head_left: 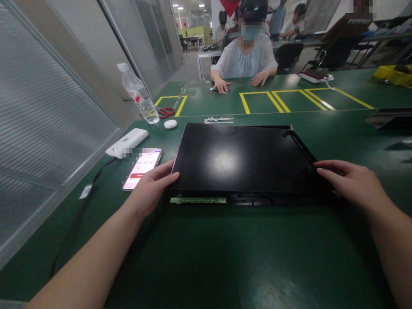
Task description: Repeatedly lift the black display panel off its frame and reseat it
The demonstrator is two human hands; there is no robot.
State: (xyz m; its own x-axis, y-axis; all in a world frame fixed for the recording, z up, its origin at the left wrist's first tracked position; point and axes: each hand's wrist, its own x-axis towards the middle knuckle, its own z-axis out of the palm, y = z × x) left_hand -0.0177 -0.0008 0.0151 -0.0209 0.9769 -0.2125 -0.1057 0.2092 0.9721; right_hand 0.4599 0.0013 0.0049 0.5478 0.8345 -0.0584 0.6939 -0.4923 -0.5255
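Note:
A glossy black flat display panel (244, 159) lies in front of me, set at an angle over a black frame (283, 199). Along the frame's near side shows a strip of green circuit board (198, 200). My left hand (154, 184) grips the panel's left edge, thumb on top and fingers partly hidden beneath. At the right edge, my right hand (350, 178) pinches the panel and frame between thumb and fingers. Close to my left hand lies a phone (143, 168) with a lit timer screen.
On the green table (225, 249) stand a water bottle (140, 96), red-handled scissors (165, 112), a white earbud case (170, 124) and a white device with a cable (128, 142). Yellow tape outlines (257, 93) mark the far side. A person (246, 56) sits opposite, both hands on the table.

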